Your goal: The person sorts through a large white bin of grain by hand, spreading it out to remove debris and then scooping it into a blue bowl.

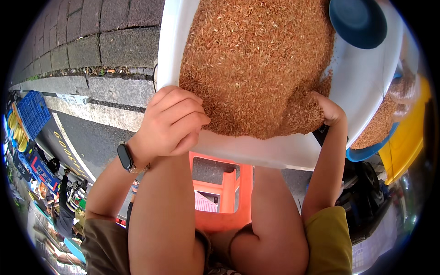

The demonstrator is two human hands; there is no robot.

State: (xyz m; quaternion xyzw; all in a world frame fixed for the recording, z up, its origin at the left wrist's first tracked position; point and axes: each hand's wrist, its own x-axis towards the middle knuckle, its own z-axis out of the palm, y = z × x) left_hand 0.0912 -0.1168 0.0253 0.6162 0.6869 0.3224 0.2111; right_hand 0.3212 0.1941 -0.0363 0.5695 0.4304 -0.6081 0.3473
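A large white plastic tub (364, 72) in front of me holds a broad heap of reddish-brown grain (254, 65), like unpolished rice. My left hand (177, 120), its wrist in a black fitness band (125, 156), rests at the tub's near left edge with curled fingers, the fingertips at the grain. Whether it pinches anything is not visible. At the near right of the heap is my right hand (328, 108), its fingers hidden behind or under a mound of grain. A dark blue round bowl (358, 22) lies in the tub's far right part.
An orange plastic stool (245, 192) stands below the tub, between my legs. To the right are a blue basin (371, 153) with similar grain and a yellow container (409, 147). Paving and a kerb run along the left, with a blue crate (34, 111), bananas (17, 132) and people farther off.
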